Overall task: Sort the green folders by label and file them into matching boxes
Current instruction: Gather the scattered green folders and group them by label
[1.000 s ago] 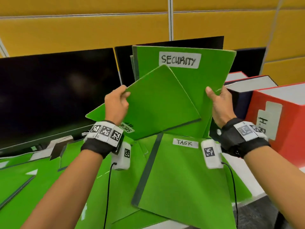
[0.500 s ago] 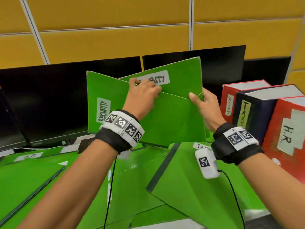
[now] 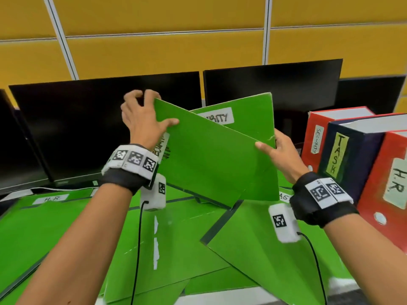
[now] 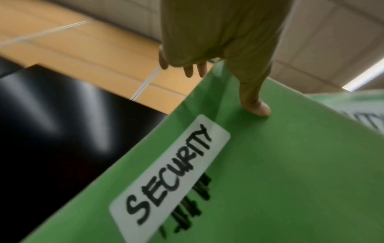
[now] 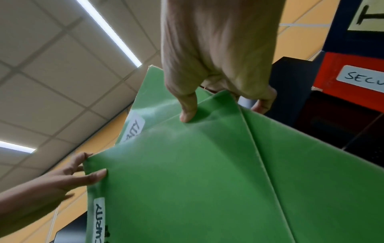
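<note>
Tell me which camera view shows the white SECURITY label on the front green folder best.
Left wrist view: the white SECURITY label fills the frame, fully legible. The head view shows it partly hidden behind the left hand. The right wrist view catches only "CURITY" at the bottom.

I can read only "URITY" on the rear flat green card folder's white label (image 3: pixel 218 117), its start behind the front green folder (image 3: pixel 211 159), my left hand's fingertips (image 3: pixel 141 95) behind that folder's corner, red H.R. box file (image 3: pixel 394 190) cut by the right edge
</note>
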The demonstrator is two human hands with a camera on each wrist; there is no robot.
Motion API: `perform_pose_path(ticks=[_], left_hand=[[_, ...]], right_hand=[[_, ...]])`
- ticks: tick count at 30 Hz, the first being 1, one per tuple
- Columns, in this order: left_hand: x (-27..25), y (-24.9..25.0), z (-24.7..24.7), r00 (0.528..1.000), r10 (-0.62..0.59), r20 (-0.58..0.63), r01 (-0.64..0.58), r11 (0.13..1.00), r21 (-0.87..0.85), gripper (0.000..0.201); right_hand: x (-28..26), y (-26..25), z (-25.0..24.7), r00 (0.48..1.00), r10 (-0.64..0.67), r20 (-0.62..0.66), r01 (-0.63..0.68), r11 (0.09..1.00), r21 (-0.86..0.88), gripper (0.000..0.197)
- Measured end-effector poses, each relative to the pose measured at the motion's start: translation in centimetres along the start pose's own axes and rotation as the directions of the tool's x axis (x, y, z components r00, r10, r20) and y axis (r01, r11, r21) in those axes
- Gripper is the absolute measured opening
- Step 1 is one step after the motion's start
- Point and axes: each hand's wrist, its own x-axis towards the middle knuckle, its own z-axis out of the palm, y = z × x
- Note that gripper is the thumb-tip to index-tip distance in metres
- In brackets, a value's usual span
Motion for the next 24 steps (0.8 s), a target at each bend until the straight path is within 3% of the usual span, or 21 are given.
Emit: perform_pose_path(ticks=[2,3,6,8,11,13,15,17,18,20,21,22,24], left_hand=[[0.2,0.1,0.0,0.998,-0.012,0.068,0.024,0.985,-0.173,0.046],[0.2,0.4,0.0,0.997,0.027,0.076,-0.014,0.985,-0.173,0.038],[0.3,3.1,0.5,0.976,0.201,0.080,-0.194,0.976,-0.096,0.031],[0.0,5.9,1.0,0.934,0.341,0.106,-0.334,0.940,-0.075,0.034],[-1.1,9.9,2.0,0.847,0.522,0.103,-0.519,0.853,-0.052,0.039],[-1.6,10.9,2.7,0.820,0.567,0.071,-0.553,0.819,-0.151,0.051],[-1.6,10.4,3.0,0.871,0.492,-0.023,-0.477,0.832,-0.282,0.072],[-1.4,8.7,3.2,0.965,0.233,-0.120,-0.262,0.871,-0.415,0.093],[-1.4,7.8,3.2,0.989,0.084,-0.122,-0.130,0.887,-0.443,0.103],[-1.4,6.0,3.9,0.985,-0.170,-0.026,0.138,0.872,-0.470,0.117],[-1.4,5.1,4.4,0.968,-0.241,0.074,0.244,0.815,-0.526,0.118],[-1.4,4.3,5.3,0.947,-0.260,0.189,0.320,0.724,-0.611,0.115],[-1.9,3.6,6.8,0.897,-0.177,0.404,0.431,0.549,-0.716,0.102]], right_hand=[[0.4,-0.3,0.0,1.000,-0.003,0.012,0.004,0.997,-0.081,0.052],[0.6,-0.4,0.0,1.000,-0.007,0.018,0.009,0.989,-0.147,0.054],[0.8,-1.4,0.2,0.998,0.006,0.055,0.012,0.943,-0.331,0.059],[0.8,-2.5,0.6,0.999,-0.004,0.050,0.024,0.912,-0.409,0.059],[0.9,-3.5,0.7,0.996,-0.091,-0.013,0.084,0.953,-0.291,0.053],[0.4,-3.5,0.1,0.993,-0.092,-0.070,0.077,0.980,-0.184,0.049],[-0.1,-3.3,-0.9,0.987,-0.091,-0.135,0.076,0.991,-0.109,0.047],[-0.6,-3.0,-2.2,0.976,-0.079,-0.203,0.077,0.997,-0.017,0.047],[-0.7,-2.9,-2.8,0.970,-0.068,-0.232,0.077,0.997,0.031,0.048],[-0.8,-2.7,-4.0,0.960,-0.052,-0.274,0.081,0.992,0.095,0.048],[-0.9,-2.6,-4.5,0.956,-0.050,-0.288,0.083,0.991,0.102,0.049],[-1.1,-2.4,-4.9,0.954,-0.053,-0.294,0.085,0.992,0.097,0.050],[-1.7,-1.8,-5.6,0.955,-0.046,-0.293,0.078,0.992,0.101,0.050]])
